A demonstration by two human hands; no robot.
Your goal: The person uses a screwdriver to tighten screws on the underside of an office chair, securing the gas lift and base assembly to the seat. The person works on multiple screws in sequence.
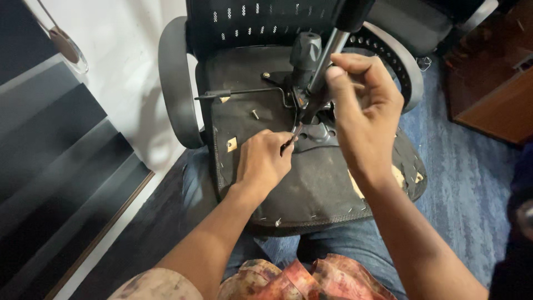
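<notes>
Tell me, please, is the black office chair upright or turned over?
Turned over: the black office chair shows its seat underside, with the metal gas-lift column sticking up.

Black chair seat (311, 183), silver gas cylinder (327, 58), seemingly blue carpet (466, 178).

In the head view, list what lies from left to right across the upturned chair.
Left armrest → lever rod → left hand → metal gas-lift column → right hand → right armrest → blue carpet.
</notes>
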